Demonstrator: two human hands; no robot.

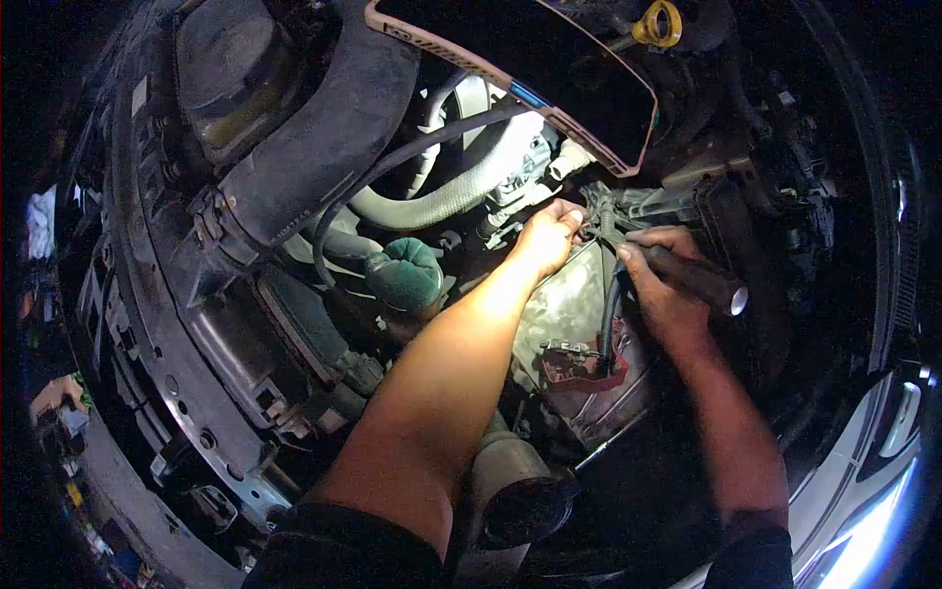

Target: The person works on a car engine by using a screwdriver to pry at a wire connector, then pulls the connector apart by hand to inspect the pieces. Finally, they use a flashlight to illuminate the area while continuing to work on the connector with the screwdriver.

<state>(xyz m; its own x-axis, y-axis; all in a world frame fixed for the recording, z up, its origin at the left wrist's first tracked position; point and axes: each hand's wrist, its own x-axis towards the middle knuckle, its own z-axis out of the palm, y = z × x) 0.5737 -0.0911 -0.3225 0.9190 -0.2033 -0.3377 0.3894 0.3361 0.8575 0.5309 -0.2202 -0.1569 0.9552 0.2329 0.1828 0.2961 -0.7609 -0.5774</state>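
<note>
My left hand (pixel 551 236) reaches into the engine bay with thumb and fingers pinched beside a wire bundle (pixel 606 211). I cannot tell what sits between those fingertips. Opposite it, my right hand (pixel 672 285) is closed on a tool with a thick dark handle (pixel 702 278) and a pale round end. The tool's front part points at the wires near my left fingertips. Below both hands lies a car battery (pixel 569 304), its pale top brightly lit. A red terminal cover (pixel 589 375) and a dark cable (pixel 610 314) are on its near side.
A tan-framed dark panel (pixel 559 116) hangs over the far side. To the left are a black intake duct (pixel 324 128), pale hoses (pixel 442 191) and a green cloth-like bundle (pixel 404 275). A yellow ring handle (pixel 663 24) shows at the back; a round pipe (pixel 515 481) stands between my arms.
</note>
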